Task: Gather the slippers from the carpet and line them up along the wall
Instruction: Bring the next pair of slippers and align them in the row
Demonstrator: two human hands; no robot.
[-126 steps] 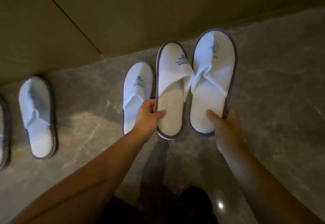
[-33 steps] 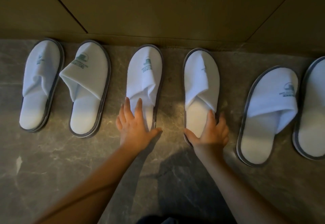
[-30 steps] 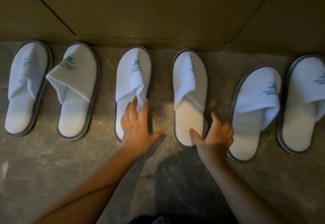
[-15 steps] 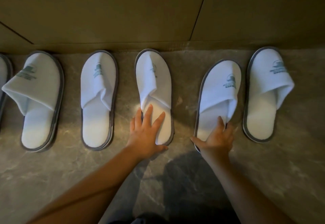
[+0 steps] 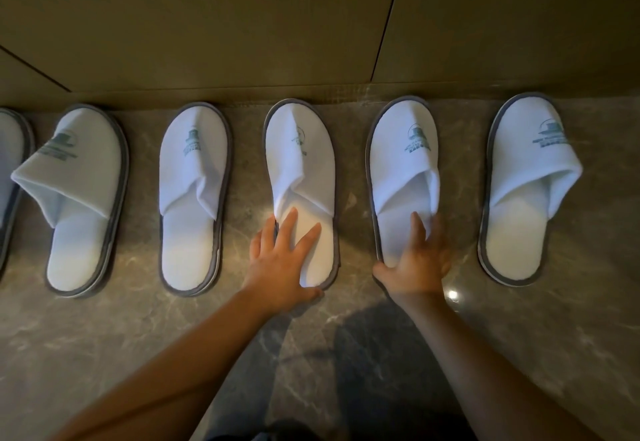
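Note:
Several white slippers with grey rims stand in a row on the floor, toes to the wall (image 5: 311,25). My left hand (image 5: 280,264) lies flat on the heel of the middle slipper (image 5: 301,156), fingers spread, thumb at the heel rim. My right hand (image 5: 415,264) spans the heel of the slipper to its right (image 5: 401,163), thumb on its left rim and fingers over its right rim. Other slippers sit untouched at the left (image 5: 192,198), further left (image 5: 83,170) and far right (image 5: 519,198). One more slipper (image 5: 10,170) is cut off by the left edge.
The floor (image 5: 104,354) is dark polished marble-look stone with a light glint near my right wrist. The wall is made of plain tan panels with thin seams. My dark-clothed knee or lap shows at the bottom edge.
The slipper under my right hand has turned from slanted to nearly straight and parallel with its neighbours. My left hand stays on the middle slipper's heel. The view has drifted slightly.

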